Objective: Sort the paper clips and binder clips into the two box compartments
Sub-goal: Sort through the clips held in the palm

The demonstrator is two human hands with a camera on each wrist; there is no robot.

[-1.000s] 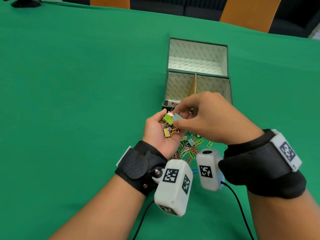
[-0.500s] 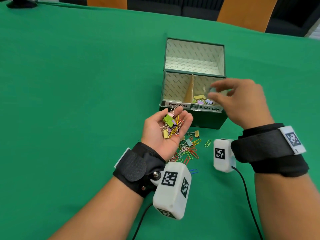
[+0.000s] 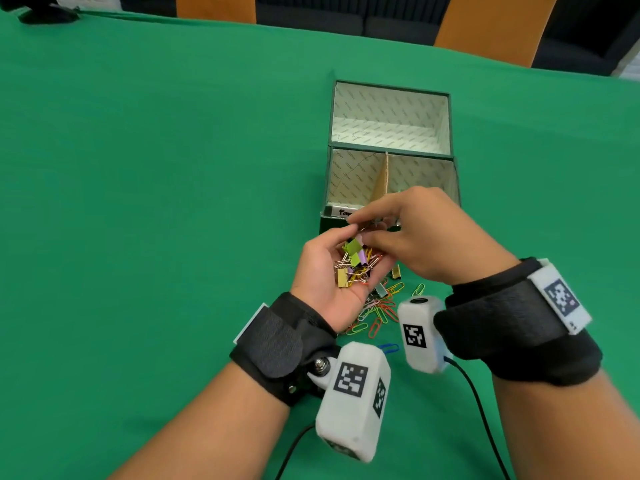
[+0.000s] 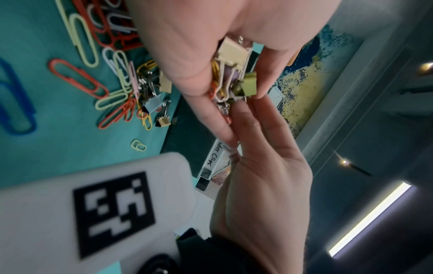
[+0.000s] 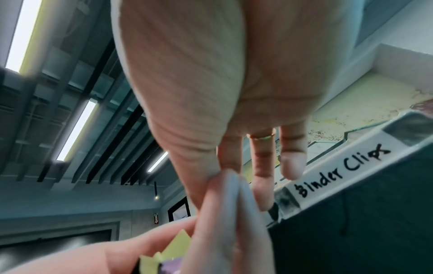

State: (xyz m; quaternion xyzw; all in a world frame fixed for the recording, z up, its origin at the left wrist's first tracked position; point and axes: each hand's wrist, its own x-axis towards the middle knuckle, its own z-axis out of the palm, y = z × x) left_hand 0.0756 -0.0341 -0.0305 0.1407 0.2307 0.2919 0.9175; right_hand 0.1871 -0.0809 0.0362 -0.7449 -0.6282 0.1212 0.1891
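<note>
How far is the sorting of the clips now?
Partly done at best: the box contents are hidden. In hand: the left hand cups mixed clips, and the right hand reaches into them. Left: coloured paper clips and small binder clips on the green cloth, beside the dark green divided cardboard box.

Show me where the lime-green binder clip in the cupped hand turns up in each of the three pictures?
Head: the lime-green binder clip lies on the clip pile in the left hand, just left of centre.
Left wrist: upper centre, at the pile's right edge.
Right wrist: bottom edge, left of centre, blurred.
Shared landmark: the right hand, reaching in next to it in every view.
</note>
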